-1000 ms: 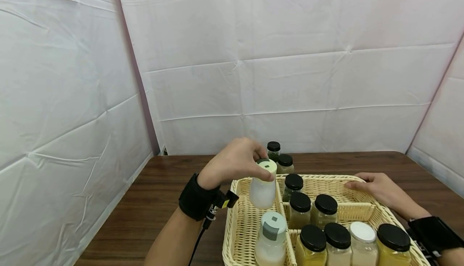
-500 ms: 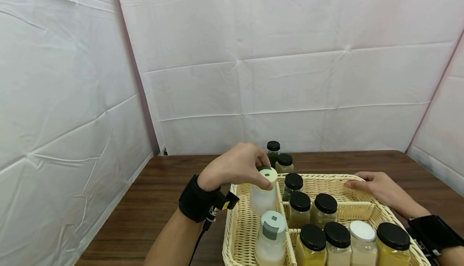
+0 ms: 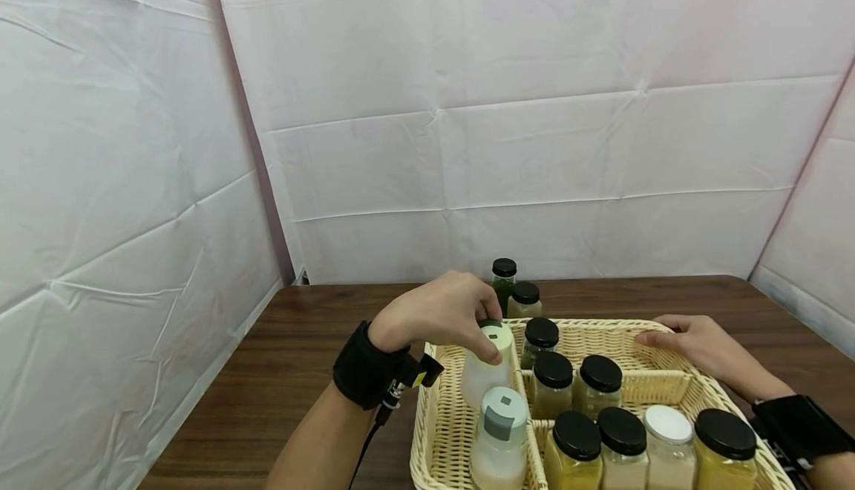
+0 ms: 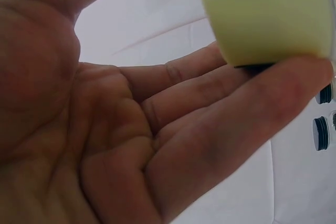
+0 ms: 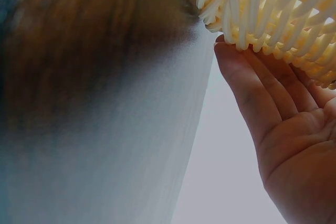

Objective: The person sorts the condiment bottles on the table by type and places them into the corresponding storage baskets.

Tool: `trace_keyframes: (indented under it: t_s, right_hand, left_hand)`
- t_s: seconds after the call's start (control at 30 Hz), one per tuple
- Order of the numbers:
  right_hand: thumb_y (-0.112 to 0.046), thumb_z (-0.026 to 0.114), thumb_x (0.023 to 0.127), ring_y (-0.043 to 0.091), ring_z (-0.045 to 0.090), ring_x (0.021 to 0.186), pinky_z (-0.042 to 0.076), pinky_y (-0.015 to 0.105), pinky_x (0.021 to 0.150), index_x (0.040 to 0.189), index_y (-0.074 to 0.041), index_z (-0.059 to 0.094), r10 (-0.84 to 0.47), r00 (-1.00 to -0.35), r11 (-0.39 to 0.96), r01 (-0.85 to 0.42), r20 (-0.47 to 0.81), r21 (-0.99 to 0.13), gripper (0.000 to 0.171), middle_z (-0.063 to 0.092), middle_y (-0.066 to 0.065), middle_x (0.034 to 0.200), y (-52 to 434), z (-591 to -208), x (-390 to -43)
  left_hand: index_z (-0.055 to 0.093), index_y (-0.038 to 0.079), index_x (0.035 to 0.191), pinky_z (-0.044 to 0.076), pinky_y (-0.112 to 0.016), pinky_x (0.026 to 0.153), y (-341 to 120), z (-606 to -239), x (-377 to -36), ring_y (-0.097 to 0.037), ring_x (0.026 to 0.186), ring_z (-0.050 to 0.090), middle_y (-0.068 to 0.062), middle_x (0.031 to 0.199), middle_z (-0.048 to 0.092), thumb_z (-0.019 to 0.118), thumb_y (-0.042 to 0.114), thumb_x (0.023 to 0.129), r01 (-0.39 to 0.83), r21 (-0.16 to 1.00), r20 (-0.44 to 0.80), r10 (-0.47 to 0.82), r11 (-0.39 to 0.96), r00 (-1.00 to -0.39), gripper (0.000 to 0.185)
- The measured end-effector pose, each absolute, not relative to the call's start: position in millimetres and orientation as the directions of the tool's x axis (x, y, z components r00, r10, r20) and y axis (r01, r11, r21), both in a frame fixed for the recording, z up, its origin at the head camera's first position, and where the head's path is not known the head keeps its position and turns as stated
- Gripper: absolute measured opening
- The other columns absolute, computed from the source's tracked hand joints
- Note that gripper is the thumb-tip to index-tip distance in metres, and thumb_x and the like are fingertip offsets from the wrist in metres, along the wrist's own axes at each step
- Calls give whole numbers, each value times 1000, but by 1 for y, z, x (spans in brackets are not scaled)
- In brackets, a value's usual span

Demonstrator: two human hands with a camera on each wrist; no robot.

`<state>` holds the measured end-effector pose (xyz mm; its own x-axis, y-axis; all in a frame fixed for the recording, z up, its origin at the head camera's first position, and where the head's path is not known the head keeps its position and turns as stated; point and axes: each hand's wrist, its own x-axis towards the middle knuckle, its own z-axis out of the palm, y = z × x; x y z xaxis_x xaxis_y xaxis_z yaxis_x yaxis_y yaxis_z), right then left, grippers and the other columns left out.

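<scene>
My left hand (image 3: 441,312) grips a white bottle (image 3: 484,375) by its pale yellow-green cap (image 3: 496,338), low in the left compartment of a wicker basket (image 3: 437,401). In the left wrist view my fingers (image 4: 210,129) curl round that cap (image 4: 265,14). A second white bottle (image 3: 497,445) with a grey-green cap stands in front of it. My right hand (image 3: 695,345) rests with straight fingers on the basket's far right rim (image 5: 262,9).
Several black-lidded jars (image 3: 577,438) and one white-lidded jar (image 3: 668,438) fill the basket's right compartments. Two dark-lidded jars (image 3: 514,289) stand on the brown table (image 3: 267,371) behind the basket. White sheet walls close in the left, back and right.
My left hand has lowered the white bottle into the basket's left compartment. The right hand has stayed on the rim.
</scene>
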<state>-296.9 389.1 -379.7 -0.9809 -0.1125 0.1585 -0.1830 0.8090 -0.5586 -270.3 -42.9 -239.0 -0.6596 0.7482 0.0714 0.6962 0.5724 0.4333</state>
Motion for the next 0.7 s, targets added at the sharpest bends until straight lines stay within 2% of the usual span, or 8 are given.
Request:
trace_keyframes:
  t_s: [0.3,0.7]
  right_hand:
    - [-44,68,105,48,63,116,52,54,85,134,4,68,-115,-979,808,-191,169,-557,56,65,31,131,389,-381,-296]
    - [-44,68,105,48,64,115,52,54,84,133,2,69,-117,-978,810,-194,173,-553,54,66,29,130,389,-381,-295]
  left_hand:
    - [76,10,118,53,-27,81,-39,-244,-274,-10,92,63,3,107,68,92,17,81,684,424,15,751,593,-660,40]
    - [77,10,114,53,-25,77,-32,-246,-275,-9,87,63,5,100,69,93,14,80,690,416,-15,763,592,-646,38]
